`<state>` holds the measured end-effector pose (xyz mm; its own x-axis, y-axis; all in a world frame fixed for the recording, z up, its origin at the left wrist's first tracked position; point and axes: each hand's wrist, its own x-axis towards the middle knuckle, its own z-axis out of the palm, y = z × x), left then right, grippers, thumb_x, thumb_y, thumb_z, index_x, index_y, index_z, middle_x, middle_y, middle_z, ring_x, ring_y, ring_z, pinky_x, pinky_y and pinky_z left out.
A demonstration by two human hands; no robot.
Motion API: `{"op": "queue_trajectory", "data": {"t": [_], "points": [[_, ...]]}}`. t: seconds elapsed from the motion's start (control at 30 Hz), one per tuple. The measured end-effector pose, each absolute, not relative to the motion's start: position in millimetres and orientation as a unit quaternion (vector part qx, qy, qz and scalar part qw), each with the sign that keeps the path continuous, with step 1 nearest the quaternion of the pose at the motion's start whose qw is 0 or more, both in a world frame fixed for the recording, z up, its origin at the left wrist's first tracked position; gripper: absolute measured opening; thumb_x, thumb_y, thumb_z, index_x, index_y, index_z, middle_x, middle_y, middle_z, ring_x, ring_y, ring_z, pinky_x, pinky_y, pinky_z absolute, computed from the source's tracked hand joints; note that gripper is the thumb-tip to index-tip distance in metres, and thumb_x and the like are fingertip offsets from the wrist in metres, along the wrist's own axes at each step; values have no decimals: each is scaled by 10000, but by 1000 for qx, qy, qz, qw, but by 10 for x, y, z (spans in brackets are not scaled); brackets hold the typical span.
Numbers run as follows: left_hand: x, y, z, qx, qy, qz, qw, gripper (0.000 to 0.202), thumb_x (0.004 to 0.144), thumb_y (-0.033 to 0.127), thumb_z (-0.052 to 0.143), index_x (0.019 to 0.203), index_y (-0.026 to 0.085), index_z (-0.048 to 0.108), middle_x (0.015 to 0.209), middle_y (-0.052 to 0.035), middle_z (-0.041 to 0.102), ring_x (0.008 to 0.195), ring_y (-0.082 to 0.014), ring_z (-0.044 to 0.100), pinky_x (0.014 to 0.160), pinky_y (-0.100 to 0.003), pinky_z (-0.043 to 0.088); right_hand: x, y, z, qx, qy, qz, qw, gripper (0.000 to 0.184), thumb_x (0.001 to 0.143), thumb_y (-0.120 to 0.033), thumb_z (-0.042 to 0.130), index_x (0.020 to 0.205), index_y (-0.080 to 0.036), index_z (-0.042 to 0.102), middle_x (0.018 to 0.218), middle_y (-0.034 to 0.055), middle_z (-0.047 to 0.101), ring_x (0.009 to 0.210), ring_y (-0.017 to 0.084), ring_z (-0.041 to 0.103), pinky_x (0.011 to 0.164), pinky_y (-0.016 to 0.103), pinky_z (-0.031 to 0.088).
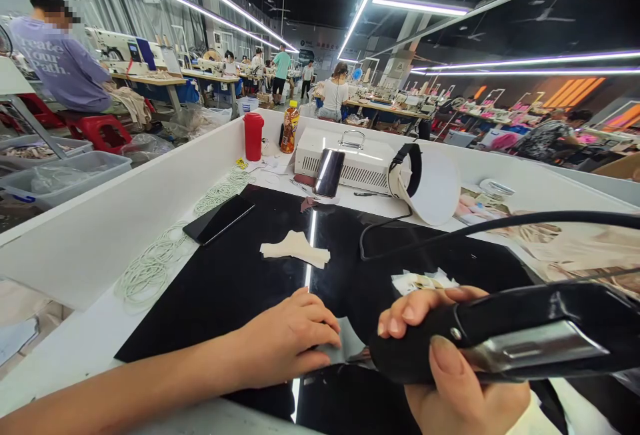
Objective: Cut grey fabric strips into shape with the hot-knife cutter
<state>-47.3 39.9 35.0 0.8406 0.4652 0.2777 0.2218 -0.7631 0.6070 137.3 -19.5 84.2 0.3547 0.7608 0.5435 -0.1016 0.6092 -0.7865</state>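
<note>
While the right hand (465, 401) grips a black tool (520, 318), a small grey piece (351, 341) lies at the fingertips of the left hand (295, 331)

From my remote seat I judge the grey piece to be thin, light and easily bent, more likely to crease than to break. Since the black board (200, 308) beneath it is glossy, I would expect it to slide, so I favour flat pressure along its left edge, well away from the tool. The tool itself looks rigid and heavier; its dark body offers the surest hold, which is where the right hand has it.

The piece lies on the board between the left fingertips and the tool's rounded end. I see the left hand palm down, its fingers bent and overlapping the piece's left side; whether they pinch it or merely press, I cannot tell. The right hand is wrapped round the tool, fingers over the top and thumb along the near side. Whether the tool touches the piece is too unclear for me to say.

Farther up the board, well apart from the left fingers, I can make out some cream pieces (293, 246); a white bundle (420, 281) sits just beyond the right fingers.
</note>
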Motion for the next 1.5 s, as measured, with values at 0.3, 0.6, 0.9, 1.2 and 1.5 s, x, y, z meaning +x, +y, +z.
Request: {"op": "queue_trajectory", "data": {"t": [0.3,0.6,0.9,1.2,1.5], "points": [[-474,420,363,917,180,202,294,256,916,169,765,1167,204,725,1211,-45,726,1144,-231,609,1144,-400,367,1406,-192,837,-349,-492,293,742,271,919,-263,735,1156,-297,608,816,-26,638,663,157,627,619,332,600],[-501,416,435,914,185,128,339,323,901,201,791,1205,268,705,1357,-8,684,1335,-274,522,1244,-506,218,1424,-154,921,-356,-451,278,770,268,866,-279,786,1083,-265,629,771,-23,634,631,149,605,576,313,578],[-501,414,457,912,187,112,346,349,904,227,795,1231,288,687,1352,-9,685,1358,-302,503,1232,-572,226,1321,-215,828,-349,-478,307,745,280,912,-300,739,1152,-304,595,819,-22,622,668,153,611,622,330,591],[-510,442,415,917,166,139,335,352,893,242,808,1222,295,695,1311,-20,702,1314,-300,540,1211,-542,250,1269,-232,861,-339,-467,315,754,294,897,-317,753,1145,-297,597,793,-25,622,645,152,598,597,317,582],[-512,454,400,920,158,145,328,262,941,312,749,1191,250,698,1285,-53,709,1305,-312,545,1198,-555,268,1226,-278,782,-348,-487,339,725,269,946,-291,698,1182,-325,572,832,-18,618,685,159,598,633,352,583]]}}
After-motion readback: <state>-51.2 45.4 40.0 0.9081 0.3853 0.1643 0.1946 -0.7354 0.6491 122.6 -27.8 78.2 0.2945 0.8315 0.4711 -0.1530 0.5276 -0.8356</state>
